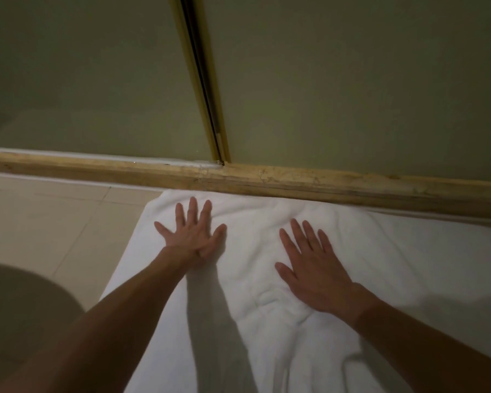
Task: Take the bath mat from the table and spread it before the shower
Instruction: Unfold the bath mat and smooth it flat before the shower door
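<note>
The white bath mat (394, 265) lies flat on the tiled floor, its far edge against the shower's wooden threshold (295, 181). My left hand (192, 231) rests palm down on the mat near its far left corner, fingers spread. Palm down as well, my right hand (313, 270) presses the middle of the mat, fingers apart. Neither hand grips the cloth. Wrinkles run through the mat between and below my hands. The mat's near part runs out of the bottom of the view.
Frosted shower doors (352, 80) with a gold-coloured frame (207, 95) stand behind the threshold. Beige floor tiles (54, 222) show left of the mat. A dark rounded shadow (20, 307) covers the floor at the lower left.
</note>
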{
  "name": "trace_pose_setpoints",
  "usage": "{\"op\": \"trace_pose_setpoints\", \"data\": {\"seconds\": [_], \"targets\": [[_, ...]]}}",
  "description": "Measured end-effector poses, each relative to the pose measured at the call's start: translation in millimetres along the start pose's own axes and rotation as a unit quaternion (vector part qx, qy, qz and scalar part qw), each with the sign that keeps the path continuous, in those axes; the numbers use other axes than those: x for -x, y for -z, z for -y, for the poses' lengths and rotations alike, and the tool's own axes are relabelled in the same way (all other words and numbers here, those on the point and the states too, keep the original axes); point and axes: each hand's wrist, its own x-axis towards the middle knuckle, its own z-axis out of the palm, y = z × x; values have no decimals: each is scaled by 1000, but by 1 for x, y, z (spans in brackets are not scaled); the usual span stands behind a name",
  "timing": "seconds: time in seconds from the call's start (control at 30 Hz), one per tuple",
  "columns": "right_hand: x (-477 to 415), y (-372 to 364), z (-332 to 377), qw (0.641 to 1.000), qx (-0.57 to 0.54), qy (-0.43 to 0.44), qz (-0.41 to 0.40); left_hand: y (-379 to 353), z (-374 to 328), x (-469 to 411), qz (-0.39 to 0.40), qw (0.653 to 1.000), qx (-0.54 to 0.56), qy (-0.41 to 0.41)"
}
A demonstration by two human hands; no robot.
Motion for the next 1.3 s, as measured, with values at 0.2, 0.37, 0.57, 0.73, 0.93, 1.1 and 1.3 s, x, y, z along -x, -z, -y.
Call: {"op": "trace_pose_setpoints", "data": {"seconds": [0.2, 0.37, 0.57, 0.73, 0.93, 1.1, 1.3], "targets": [[-2, 5, -3, 1000, -19, 10, 20, 3, -4, 8, -33, 999, 8, -11], [-5, 6, 16, 999, -12, 19, -27, 6, -26, 26, -103, 987, -30, -119], [-20, 4, 22, 998, 20, -42, -48, -4, -95, 31, -70, 952, -47, -293], [-15, -5, 9, 997, 37, -59, -44, -10, -107, 18, -52, 959, -72, -269], [-15, -5, 11, 996, 25, -67, -60, -10, -96, 6, -74, 970, -46, -228], [-14, -5, 12, 995, 19, -70, -62, -9, -75, 0, -91, 975, -47, -197], [-10, -1, 13, 996, 3, -60, -64, -6, -37, 0, -92, 988, -21, -122]]}}
